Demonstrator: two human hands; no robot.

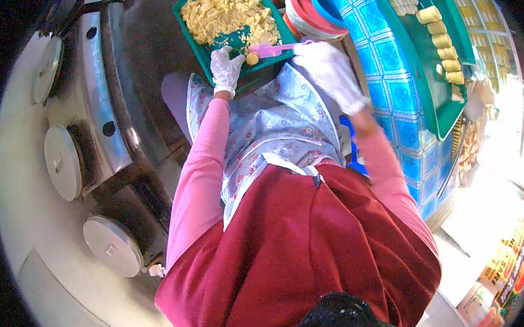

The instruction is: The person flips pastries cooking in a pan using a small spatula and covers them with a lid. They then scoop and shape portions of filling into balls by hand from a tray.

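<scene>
My left hand (226,69), in a white glove, is closed at the near edge of a green tray (202,65). Against its fingertips is a small round yellow piece (252,58), its flat end showing; the rest is hidden. Crumbly yellow filling (227,14) is heaped in the tray. My right hand (330,74), also gloved and blurred by motion, grips the handle of a pink spatula (263,50). The spatula's blade lies over the tray's near right corner, close beside the yellow piece.
At right, a blue checked tablecloth (383,92) carries another green tray (440,110) with a row of pale rolls (439,40). Red and white round tubs (310,13) stand behind my right hand. Several round lids (63,162) line the left side. A printed carton (516,257) is lower right.
</scene>
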